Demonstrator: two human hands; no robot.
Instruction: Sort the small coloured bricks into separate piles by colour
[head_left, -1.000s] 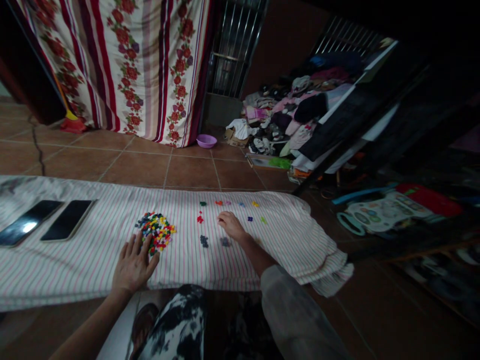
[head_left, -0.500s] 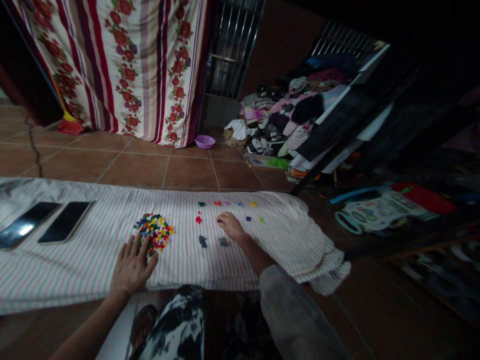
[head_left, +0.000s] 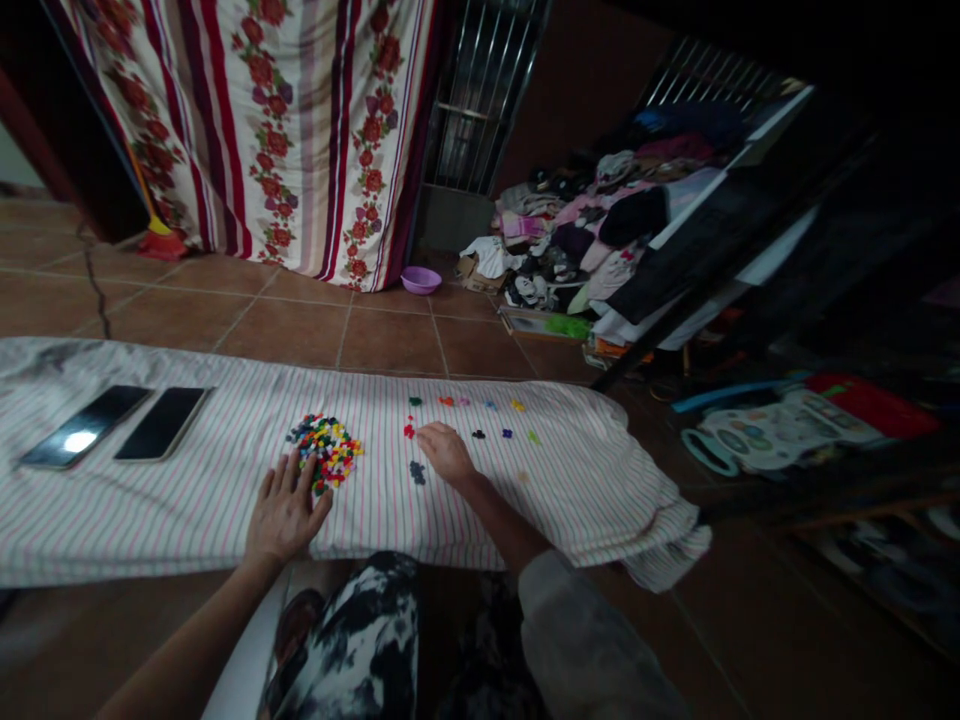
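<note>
A mixed pile of small coloured pieces (head_left: 330, 445) lies on the striped cloth (head_left: 225, 510). My left hand (head_left: 289, 505) rests flat at the pile's lower left edge, fingers spread. To the right are small groups sorted by colour. My right hand (head_left: 444, 450) is over them with its fingers drawn together, beside the red group (head_left: 409, 430); whatever its fingertips hold is too small to make out. Below the red group lies a grey group (head_left: 418, 472). Green (head_left: 415, 401), orange (head_left: 447, 401), yellow (head_left: 517, 405) and black (head_left: 478, 434) groups are also visible.
Two dark phones (head_left: 163, 424) lie on the cloth at the left. Beyond the cloth are a purple basin (head_left: 421, 280), a heap of clothes (head_left: 570, 230) and a floral curtain (head_left: 307, 130). A toy panel (head_left: 757, 430) is at the right.
My right hand has moved left toward the red group, uncovering the black group. My left hand stays by the pile. The whole view has shifted slightly.
</note>
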